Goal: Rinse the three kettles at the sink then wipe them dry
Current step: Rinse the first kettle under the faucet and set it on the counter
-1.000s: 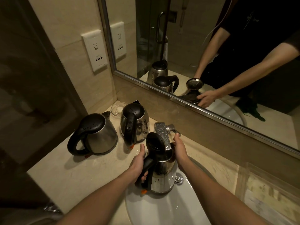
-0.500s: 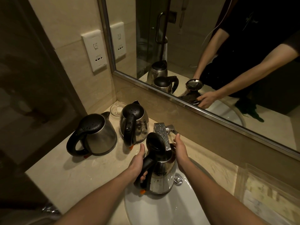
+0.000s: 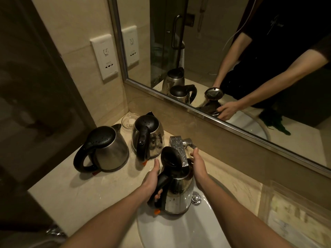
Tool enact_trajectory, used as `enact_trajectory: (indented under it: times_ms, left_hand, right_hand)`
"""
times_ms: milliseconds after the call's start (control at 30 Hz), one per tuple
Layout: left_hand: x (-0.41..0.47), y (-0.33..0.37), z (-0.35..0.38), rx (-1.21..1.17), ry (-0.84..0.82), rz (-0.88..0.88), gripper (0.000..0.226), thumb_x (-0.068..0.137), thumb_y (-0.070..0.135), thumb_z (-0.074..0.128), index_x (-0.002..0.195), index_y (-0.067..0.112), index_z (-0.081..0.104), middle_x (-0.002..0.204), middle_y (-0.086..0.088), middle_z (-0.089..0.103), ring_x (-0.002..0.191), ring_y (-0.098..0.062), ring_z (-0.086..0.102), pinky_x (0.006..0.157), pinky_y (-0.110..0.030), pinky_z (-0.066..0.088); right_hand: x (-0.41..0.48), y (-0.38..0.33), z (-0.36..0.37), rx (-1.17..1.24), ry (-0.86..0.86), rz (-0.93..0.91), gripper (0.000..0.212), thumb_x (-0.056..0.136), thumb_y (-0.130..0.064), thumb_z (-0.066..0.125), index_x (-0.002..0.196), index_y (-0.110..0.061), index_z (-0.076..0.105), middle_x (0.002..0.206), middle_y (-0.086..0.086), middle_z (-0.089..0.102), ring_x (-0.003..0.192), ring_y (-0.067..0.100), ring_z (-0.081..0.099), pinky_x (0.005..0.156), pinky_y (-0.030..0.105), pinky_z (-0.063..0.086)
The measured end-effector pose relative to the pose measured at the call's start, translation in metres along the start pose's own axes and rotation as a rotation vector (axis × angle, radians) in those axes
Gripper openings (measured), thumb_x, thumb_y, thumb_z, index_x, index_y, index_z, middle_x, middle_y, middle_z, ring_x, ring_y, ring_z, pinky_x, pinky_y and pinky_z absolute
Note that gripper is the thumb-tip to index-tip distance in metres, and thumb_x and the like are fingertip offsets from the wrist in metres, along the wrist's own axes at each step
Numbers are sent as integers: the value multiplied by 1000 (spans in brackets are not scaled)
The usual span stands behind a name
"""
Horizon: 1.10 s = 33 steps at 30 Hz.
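Stainless steel kettle (image 3: pixel 179 192), its black lid flipped open, stands upright in the white sink basin (image 3: pixel 170 233) with its mouth right under the chrome tap (image 3: pixel 177 149). The left hand (image 3: pixel 152 183) wraps its fingers round the black handle. The right hand (image 3: pixel 198 165) lies against the far side of the rim, one fingertip close to the tap lever (image 3: pixel 190 142). Whether it grasps anything cannot be told, and no stream of water shows.

On the beige counter (image 3: pixel 71 194) left of the basin, the far-left kettle (image 3: pixel 107 151) and the middle kettle (image 3: pixel 148 136) stand near each other, lids closed and beaded with droplets. They may therefore already be rinsed, with this kettle likely the last. Wiping seems to remain for all three, and no cloth is in view.
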<state>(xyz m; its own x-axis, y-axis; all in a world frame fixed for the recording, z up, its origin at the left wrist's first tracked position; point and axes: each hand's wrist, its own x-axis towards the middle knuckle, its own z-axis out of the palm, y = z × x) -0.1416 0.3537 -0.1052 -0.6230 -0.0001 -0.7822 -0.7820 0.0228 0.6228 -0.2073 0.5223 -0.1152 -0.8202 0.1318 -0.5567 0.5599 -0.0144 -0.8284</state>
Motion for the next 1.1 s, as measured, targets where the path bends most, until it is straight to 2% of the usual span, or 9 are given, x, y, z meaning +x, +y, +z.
enact_trajectory:
  times_ms: [100,167,333,433,567,767,900,967,1100]
  left_hand:
    - [0,-1,0,7,-16,2,90,84,88,17,80,11,65,48,-9,47,37,-19,44,43,-24,38]
    - [1,-1,-1,13,-22,5,90,84,88,17,85,12,65,48,-9,47,37,-19,44,43,-24,39]
    - [1,-3,-2,18,-28,2,87,84,88,17,86,14,62,49,-8,48,37,-19,45,43,-24,39]
    - [0,-5,-1,24,-30,5,90,84,88,16,79,11,63,49,-9,47,38,-19,44,43,-24,39]
    - [-1,-3,-2,23,-26,9,91,85,87,17,78,8,62,49,-9,48,38,-19,44,43,-24,38]
    - [-1,-2,-3,16,-32,15,90,84,87,18,77,8,61,48,-8,47,37,-19,44,43,-25,38]
    - [-1,-2,-3,6,-57,19,92,84,87,18,77,7,62,48,-9,46,36,-19,43,43,-24,37]
    - [-2,-2,-2,8,-59,18,92,85,87,17,79,8,63,49,-9,46,37,-19,43,42,-24,37]
    - [-3,-1,-2,15,-51,22,92,85,87,17,77,8,62,49,-9,47,37,-19,44,43,-25,38]
  right_hand:
    - [2,2,-2,17,-9,-3,85,84,-80,30,147,-25,46,148,9,49,134,31,47,113,56,35]
    - [3,4,-2,19,-16,-1,83,87,-79,29,148,-25,44,150,9,47,136,31,45,113,56,34]
    - [2,8,-1,24,-2,10,95,75,-88,30,147,-27,46,150,8,48,137,31,45,114,58,33]
    - [3,11,-1,29,1,13,110,59,-96,32,146,-29,47,150,6,48,138,30,44,115,58,32]
    - [4,11,-1,36,0,1,115,54,-98,34,145,-29,48,149,5,49,138,28,44,115,56,32]
    - [0,3,1,43,-13,8,87,82,-82,32,145,-25,47,147,7,50,134,31,47,112,55,37]
    - [-2,1,1,24,-6,8,91,77,-83,31,145,-24,48,148,8,49,135,30,46,113,55,35]
    - [-3,-1,0,31,-2,8,81,86,-78,31,143,-23,50,144,9,52,130,30,50,108,53,40]
    - [0,-1,-2,30,-6,13,67,98,-68,29,141,-22,51,137,9,55,122,29,53,87,43,47]
